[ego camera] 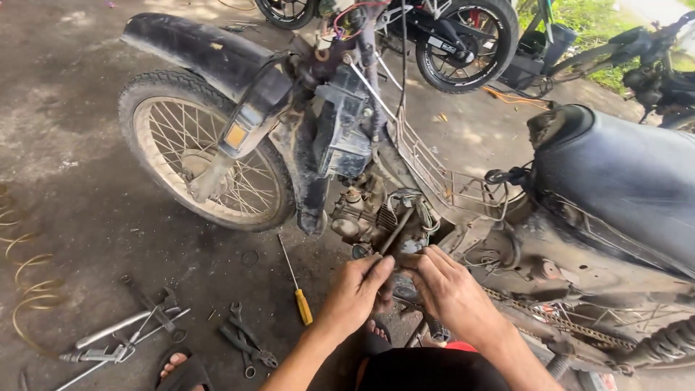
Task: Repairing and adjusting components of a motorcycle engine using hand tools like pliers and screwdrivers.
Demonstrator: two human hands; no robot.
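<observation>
A stripped, dirty motorcycle stands before me, its engine point(369, 217) exposed below the frame. My left hand point(355, 289) and my right hand point(452, 289) meet at the engine's lower side, fingers pinched together on a small part there. What the fingers grip is hidden between them. The spoked front wheel point(199, 152) is to the left, the black seat point(622, 174) to the right. The drive chain point(557, 322) runs bare just right of my right hand.
A yellow-handled screwdriver point(295, 286) lies on the concrete floor left of my hands. Pliers point(246, 340), wrenches and metal rods point(123, 329) lie further left, beside a coiled wire point(29, 289). My sandalled foot point(181, 369) is near them. Other motorcycles point(463, 36) are parked behind.
</observation>
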